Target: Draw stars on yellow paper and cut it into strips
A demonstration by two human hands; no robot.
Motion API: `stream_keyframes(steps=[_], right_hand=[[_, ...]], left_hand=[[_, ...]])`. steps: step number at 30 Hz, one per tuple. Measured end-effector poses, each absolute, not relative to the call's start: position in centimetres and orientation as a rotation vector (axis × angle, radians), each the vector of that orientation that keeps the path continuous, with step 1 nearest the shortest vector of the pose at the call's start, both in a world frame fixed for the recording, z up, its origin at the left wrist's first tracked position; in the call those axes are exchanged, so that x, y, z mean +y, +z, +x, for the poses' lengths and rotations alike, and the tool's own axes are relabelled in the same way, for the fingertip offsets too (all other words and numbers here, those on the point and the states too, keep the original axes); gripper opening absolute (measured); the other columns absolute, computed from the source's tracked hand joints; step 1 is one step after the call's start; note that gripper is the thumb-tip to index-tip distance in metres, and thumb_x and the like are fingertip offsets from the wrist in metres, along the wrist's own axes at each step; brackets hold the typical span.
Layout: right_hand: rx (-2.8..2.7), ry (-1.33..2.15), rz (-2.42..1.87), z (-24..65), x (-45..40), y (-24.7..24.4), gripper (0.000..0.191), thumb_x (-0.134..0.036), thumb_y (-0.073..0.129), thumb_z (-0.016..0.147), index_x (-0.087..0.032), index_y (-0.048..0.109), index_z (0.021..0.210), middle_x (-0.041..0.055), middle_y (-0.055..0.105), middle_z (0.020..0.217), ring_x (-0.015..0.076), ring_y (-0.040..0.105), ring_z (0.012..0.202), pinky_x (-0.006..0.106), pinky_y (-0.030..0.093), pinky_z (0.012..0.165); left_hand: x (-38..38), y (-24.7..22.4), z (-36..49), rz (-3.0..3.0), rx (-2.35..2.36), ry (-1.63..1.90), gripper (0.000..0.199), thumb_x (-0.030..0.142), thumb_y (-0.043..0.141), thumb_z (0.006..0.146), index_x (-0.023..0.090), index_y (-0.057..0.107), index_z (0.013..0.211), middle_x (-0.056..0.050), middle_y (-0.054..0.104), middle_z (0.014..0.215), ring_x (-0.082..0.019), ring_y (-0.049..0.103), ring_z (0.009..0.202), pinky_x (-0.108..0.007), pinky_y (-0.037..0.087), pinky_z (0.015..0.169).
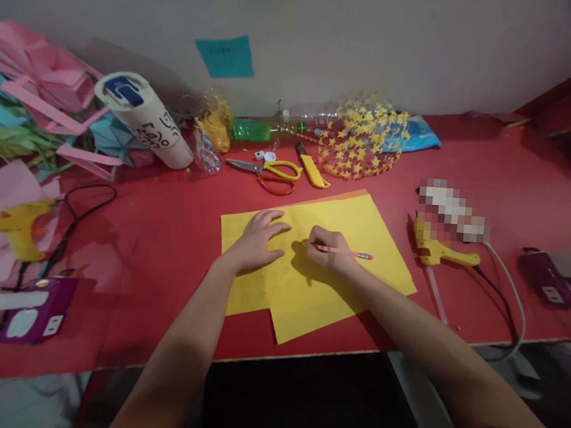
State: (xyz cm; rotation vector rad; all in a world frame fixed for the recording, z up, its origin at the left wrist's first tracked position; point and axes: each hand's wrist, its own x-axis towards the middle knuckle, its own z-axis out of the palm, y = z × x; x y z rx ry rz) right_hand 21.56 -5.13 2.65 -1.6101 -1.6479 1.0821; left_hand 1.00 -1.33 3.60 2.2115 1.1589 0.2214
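Observation:
Two yellow paper sheets (308, 313) overlap on the red table, and an orange edge shows behind them. My left hand (259, 241) lies flat on the sheets, fingers spread. In my right hand (329, 251) a pink pencil (356, 253) is pinched, its tip at the paper and its eraser end pointing right. Faint pencil outlines show on the left sheet. Beyond the paper lie scissors (264, 168) with yellow and red handles and a yellow utility knife (312, 170).
A white tumbler (150, 123) stands at the back left beside folded pink paper (42, 60). A star-patterned clear wrap (364, 138) lies near the wall. To the right is a yellow glue gun (439, 251) with its cable; another glue gun (20, 228) lies left.

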Motion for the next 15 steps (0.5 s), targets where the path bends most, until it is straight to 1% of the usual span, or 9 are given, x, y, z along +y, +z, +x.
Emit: stream_keyframes(steps=[3, 9, 13, 15], right_hand=[[-1.681, 1.119, -1.581, 21.62, -5.17, 2.47, 0.014, -0.023, 0.053, 0.066, -0.022, 0.041, 0.058, -0.0044, 0.045, 0.049, 0.0092, 0.038, 0.047, 0.023, 0.027, 0.045], [-1.754, 1.137, -1.447, 21.93, -5.38, 2.87, 0.010, -0.024, 0.053, 0.068, -0.022, 0.045, 0.061, -0.0033, 0.048, 0.054, 0.0101, 0.041, 0.051, 0.023, 0.031, 0.048], [-1.815, 1.152, -1.403, 22.03, -5.25, 2.85, 0.008, -0.022, 0.052, 0.067, -0.022, 0.046, 0.062, -0.0036, 0.048, 0.055, 0.0105, 0.042, 0.051, 0.023, 0.032, 0.050], [-1.837, 1.152, -1.386, 22.07, -5.20, 2.79, 0.007, -0.023, 0.051, 0.067, -0.022, 0.046, 0.062, -0.0037, 0.048, 0.055, 0.0104, 0.042, 0.051, 0.023, 0.032, 0.050]], left_hand=[[-1.33, 3.60, 0.99, 2.216, 1.149, 0.234, 0.044, 0.030, 0.065, 0.080, 0.024, 0.058, 0.124, -0.010, 0.036, 0.149, -0.031, 0.025, 0.142, -0.052, 0.026, 0.117], [-1.32, 3.53, 0.99, 2.221, 1.147, 0.237, 0.046, 0.029, 0.065, 0.080, 0.021, 0.058, 0.124, -0.012, 0.036, 0.149, -0.032, 0.026, 0.142, -0.052, 0.026, 0.117], [-1.37, 3.57, 0.98, 2.212, 1.148, 0.238, 0.045, 0.029, 0.064, 0.080, 0.024, 0.058, 0.124, -0.010, 0.036, 0.149, -0.031, 0.025, 0.143, -0.053, 0.026, 0.117], [-1.39, 3.64, 1.01, 2.208, 1.154, 0.230, 0.045, 0.029, 0.063, 0.081, 0.024, 0.058, 0.125, -0.010, 0.035, 0.150, -0.032, 0.024, 0.143, -0.053, 0.025, 0.117]])
